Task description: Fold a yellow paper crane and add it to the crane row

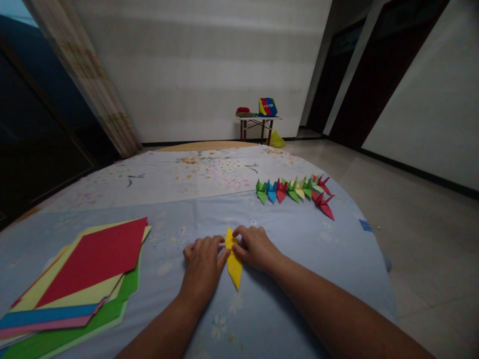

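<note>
A narrow yellow folded paper (234, 270), pointed at both ends, lies lengthwise on the blue cloth in front of me. From its left side my left hand (204, 264) presses thumb and fingertips against the paper's edge. My right hand (258, 247) pinches the upper right part, its thumb meeting the left thumb near the middle. Part of the paper is covered by the fingers. Beyond the hands, to the right, stands a row of several folded paper cranes (281, 190) in green, blue, red and pale yellow; a red crane (324, 205) sits slightly nearer.
At left lies a stack of coloured paper sheets (93, 259), red on top. The round table wears a blue floral cloth (168, 309) and a white one (157, 177). A blue clip (365, 225) grips the right edge. A small side table (258, 118) stands by the wall.
</note>
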